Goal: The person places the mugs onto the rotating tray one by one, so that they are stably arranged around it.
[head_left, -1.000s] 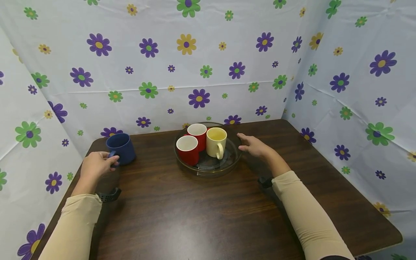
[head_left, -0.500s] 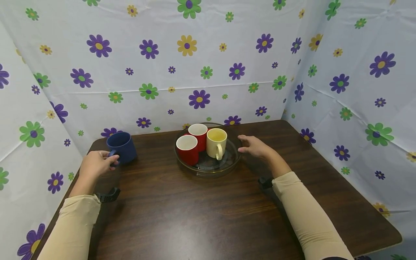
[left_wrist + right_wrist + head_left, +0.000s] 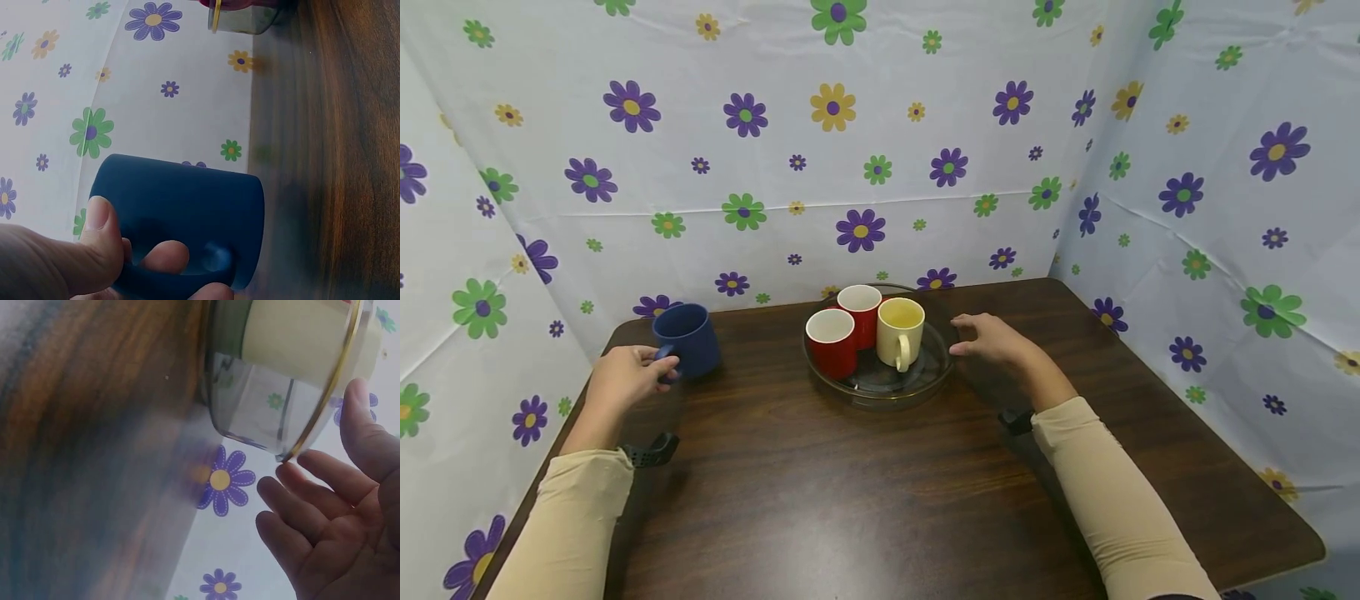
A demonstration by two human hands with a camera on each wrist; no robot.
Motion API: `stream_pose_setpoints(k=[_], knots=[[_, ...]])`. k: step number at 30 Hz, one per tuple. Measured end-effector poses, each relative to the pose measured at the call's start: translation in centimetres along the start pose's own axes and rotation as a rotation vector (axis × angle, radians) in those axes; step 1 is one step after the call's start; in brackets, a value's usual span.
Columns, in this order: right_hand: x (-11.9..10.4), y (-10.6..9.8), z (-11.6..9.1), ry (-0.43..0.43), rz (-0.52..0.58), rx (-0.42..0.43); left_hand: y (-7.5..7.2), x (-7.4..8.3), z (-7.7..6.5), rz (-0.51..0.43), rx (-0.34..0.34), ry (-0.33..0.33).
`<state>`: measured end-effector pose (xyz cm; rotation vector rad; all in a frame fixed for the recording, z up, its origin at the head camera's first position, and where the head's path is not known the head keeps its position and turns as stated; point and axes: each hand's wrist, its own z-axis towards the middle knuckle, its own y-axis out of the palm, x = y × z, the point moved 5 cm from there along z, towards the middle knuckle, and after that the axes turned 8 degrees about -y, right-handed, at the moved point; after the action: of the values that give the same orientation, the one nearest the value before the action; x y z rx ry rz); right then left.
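My left hand (image 3: 622,379) pinches the handle of a blue mug (image 3: 689,343), which stands upright at the far left of the table. In the left wrist view the thumb (image 3: 100,228) lies along the handle's upper end and fingers curl through it. A round clear glass dish (image 3: 880,400) with a gold rim stands at the back middle. It holds a yellow mug (image 3: 891,343) and two red mugs, one in front (image 3: 832,354) and one behind (image 3: 867,321). My right hand (image 3: 996,343) is open at the dish's right side, fingertips right at the rim in the right wrist view.
The dark wooden table (image 3: 850,500) runs back to a white flower-printed sheet (image 3: 700,125), which also hangs along both sides. Bare tabletop lies between the blue mug and the dish.
The blue mug has shifted slightly right in my left hand. In the dish, the front red mug has moved a little back and the rear one right, a slight clockwise turn. My right hand barely moves.
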<state>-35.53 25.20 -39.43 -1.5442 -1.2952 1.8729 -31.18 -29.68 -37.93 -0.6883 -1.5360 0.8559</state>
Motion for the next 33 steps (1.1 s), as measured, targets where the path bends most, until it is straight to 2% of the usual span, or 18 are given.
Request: stream_pose_setpoints(k=[6, 11, 14, 25, 33], knots=[[-0.1, -0.5, -0.2, 0.018, 0.021, 0.039, -0.1, 0.0, 0.0, -0.006, -0.008, -0.002], [-0.2, -0.8, 0.1, -0.030, 0.028, 0.101, -0.1, 0.1, 0.0, -0.002, -0.011, 0.005], [-0.1, -0.7, 0.4, -0.067, 0.055, 0.109, -0.1, 0.2, -0.1, 0.001, -0.009, 0.012], [0.4, 0.2, 0.5, -0.065, 0.054, 0.048, -0.1, 1.0, -0.5, -0.007, -0.013, 0.044], [0.1, 0.1, 0.3, -0.062, 0.047, 0.025, -0.3, 1.3, -0.6, -0.005, -0.007, 0.059]])
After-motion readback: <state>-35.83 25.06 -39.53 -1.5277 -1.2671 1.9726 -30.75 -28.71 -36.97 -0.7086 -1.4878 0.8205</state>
